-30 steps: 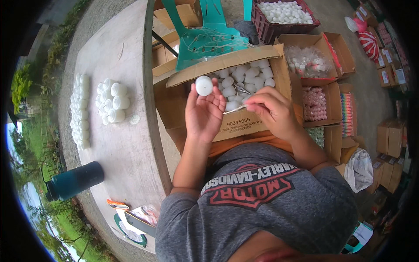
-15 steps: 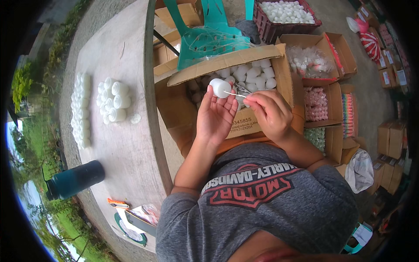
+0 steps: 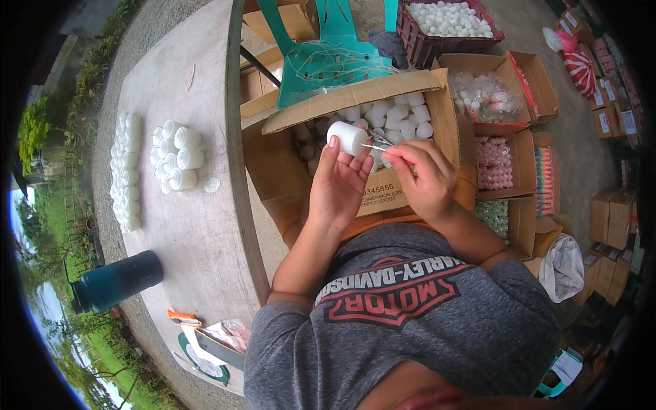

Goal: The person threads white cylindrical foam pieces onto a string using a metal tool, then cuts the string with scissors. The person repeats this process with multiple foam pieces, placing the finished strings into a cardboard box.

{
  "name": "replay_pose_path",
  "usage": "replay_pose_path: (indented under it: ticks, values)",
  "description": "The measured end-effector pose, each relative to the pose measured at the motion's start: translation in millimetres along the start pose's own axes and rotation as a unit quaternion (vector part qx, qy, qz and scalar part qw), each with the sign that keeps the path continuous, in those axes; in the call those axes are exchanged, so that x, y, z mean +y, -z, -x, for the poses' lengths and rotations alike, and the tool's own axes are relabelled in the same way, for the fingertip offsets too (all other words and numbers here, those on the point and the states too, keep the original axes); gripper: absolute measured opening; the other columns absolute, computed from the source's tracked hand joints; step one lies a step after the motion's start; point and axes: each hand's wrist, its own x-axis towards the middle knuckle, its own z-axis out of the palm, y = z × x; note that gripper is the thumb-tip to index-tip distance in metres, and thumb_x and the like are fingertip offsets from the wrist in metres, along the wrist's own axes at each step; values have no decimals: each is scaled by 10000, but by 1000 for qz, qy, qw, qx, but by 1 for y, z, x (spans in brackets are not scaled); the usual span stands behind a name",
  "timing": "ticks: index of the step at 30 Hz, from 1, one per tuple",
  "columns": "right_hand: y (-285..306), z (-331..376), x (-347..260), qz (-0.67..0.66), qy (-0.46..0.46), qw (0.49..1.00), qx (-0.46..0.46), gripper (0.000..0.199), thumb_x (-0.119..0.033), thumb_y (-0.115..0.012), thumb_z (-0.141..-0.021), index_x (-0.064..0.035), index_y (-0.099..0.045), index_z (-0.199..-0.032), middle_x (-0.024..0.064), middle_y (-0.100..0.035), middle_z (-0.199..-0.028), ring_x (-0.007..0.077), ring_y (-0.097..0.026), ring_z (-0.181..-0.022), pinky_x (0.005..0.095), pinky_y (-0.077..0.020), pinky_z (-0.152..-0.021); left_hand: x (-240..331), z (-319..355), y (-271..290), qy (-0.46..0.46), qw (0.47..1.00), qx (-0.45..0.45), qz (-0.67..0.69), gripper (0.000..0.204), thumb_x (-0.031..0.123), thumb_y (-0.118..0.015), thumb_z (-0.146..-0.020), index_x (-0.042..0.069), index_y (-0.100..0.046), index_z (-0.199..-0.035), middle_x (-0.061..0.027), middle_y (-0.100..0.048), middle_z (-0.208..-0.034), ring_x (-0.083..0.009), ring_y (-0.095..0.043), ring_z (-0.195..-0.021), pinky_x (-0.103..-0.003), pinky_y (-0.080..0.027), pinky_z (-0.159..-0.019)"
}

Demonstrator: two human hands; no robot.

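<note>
My left hand (image 3: pixel 339 188) holds a short white candle (image 3: pixel 346 137) over an open cardboard box, its thumb and fingers around the lower side. A thin white wick (image 3: pixel 372 147) sticks out from the candle's right end. My right hand (image 3: pixel 427 174) pinches near the wick's free end. A slim silver metal tool (image 3: pixel 383 139) shows beside those fingertips, with most of it hidden; I cannot make out its kind. Below, the cardboard box (image 3: pixel 277 181) holds many white rounded pieces (image 3: pixel 400 119).
On the grey table (image 3: pixel 205 239) to the left stand white candles (image 3: pixel 186 139) in clusters, a dark teal bottle (image 3: pixel 119 279) and an orange cutter (image 3: pixel 183 318). A green chair (image 3: pixel 290 78) is beyond the box. Cartons (image 3: pixel 526 164) and a dark red crate (image 3: pixel 427 51) stand to the right.
The candle has turned in my left hand, so more of its long side shows. My right hand stays at the wick, shifted only slightly.
</note>
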Motion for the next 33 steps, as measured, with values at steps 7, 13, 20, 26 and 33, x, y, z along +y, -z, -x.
replay_pose_path:
  ticks: [7, 13, 20, 26, 33]
  values:
    - [-8, 4, 3, -10, -19, 1000, -1, 171, 22, -693, -723, -23, -632, -876, 83, -613, -807, 225, -604, -698, 305, -493, -602, -6, 3, -1, -1, 999, -32, -14, 332, 275, -551, -915, 100, -421, -1165, -97, -508, -1235, -191, -520, -1079, -333, -421, -928]
    - [-6, 3, 5, -30, -42, 998, -25, 176, 28, -685, -733, -12, -628, -895, 87, -607, -810, 226, -607, -698, 303, -494, -603, -8, 6, -2, -38, 996, -57, -59, 295, 212, -552, -914, 101, -423, -1154, -118, -496, -1265, -194, -528, -1080, -337, -431, -919]
    - [-6, 2, 2, -115, -135, 984, -11, 180, 32, -690, -739, -24, -642, -904, 88, -608, -885, 191, -618, -716, 285, -505, -619, -1, 2, 0, -61, 996, -34, -64, 369, 255, -562, -900, 98, -409, -1197, -105, -467, -1302, -211, -493, -1146, -338, -408, -952]
    - [-1, 4, 9, -47, -73, 996, -23, 202, 44, -684, -733, -26, -641, -918, 81, -601, -872, 166, -620, -715, 262, -498, -558, -4, 3, 1, -57, 993, -30, -94, 374, 268, -564, -895, 102, -412, -1194, -104, -455, -1316, -224, -483, -1165, -342, -392, -975]
    - [-2, 8, 9, -50, -95, 994, -31, 195, 19, -704, -727, -39, -646, -904, 61, -577, -833, 147, -579, -632, 250, -461, -510, -8, 4, 0, -67, 995, -28, -73, 303, 173, -561, -903, 103, -424, -1163, -112, -483, -1278, -200, -523, -1099, -334, -428, -927]
